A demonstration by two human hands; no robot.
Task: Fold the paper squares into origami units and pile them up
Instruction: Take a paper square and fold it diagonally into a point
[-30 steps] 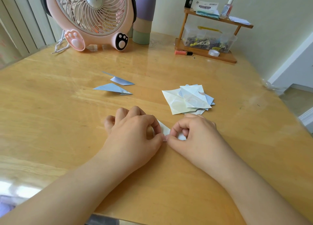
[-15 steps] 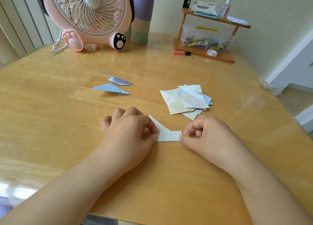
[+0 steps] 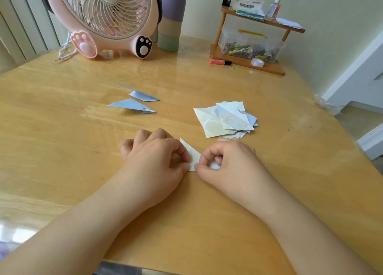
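Observation:
A small white folded paper (image 3: 191, 153) lies flat on the wooden table (image 3: 62, 142) between my hands. My left hand (image 3: 154, 156) has curled fingers and pinches the paper's left edge. My right hand (image 3: 227, 162) has its fingers curled over the paper's right part and pinches it with thumb and forefinger. Most of the paper is hidden under both hands. Behind my right hand sits a loose pile of paper squares (image 3: 224, 119). Two folded blue units (image 3: 132, 105) (image 3: 143, 96) lie apart at the left middle of the table.
A pink fan (image 3: 105, 19) and a purple bottle (image 3: 171, 15) stand at the back. A wooden shelf (image 3: 248, 61) holding a clear box of clips, tape, nail polish and sticky notes stands back right. The table's right edge drops to the floor.
My right hand slid right along the paper's lower edge, then came back left over the paper, and its fingertips now meet my left hand's. The left hand stayed in place.

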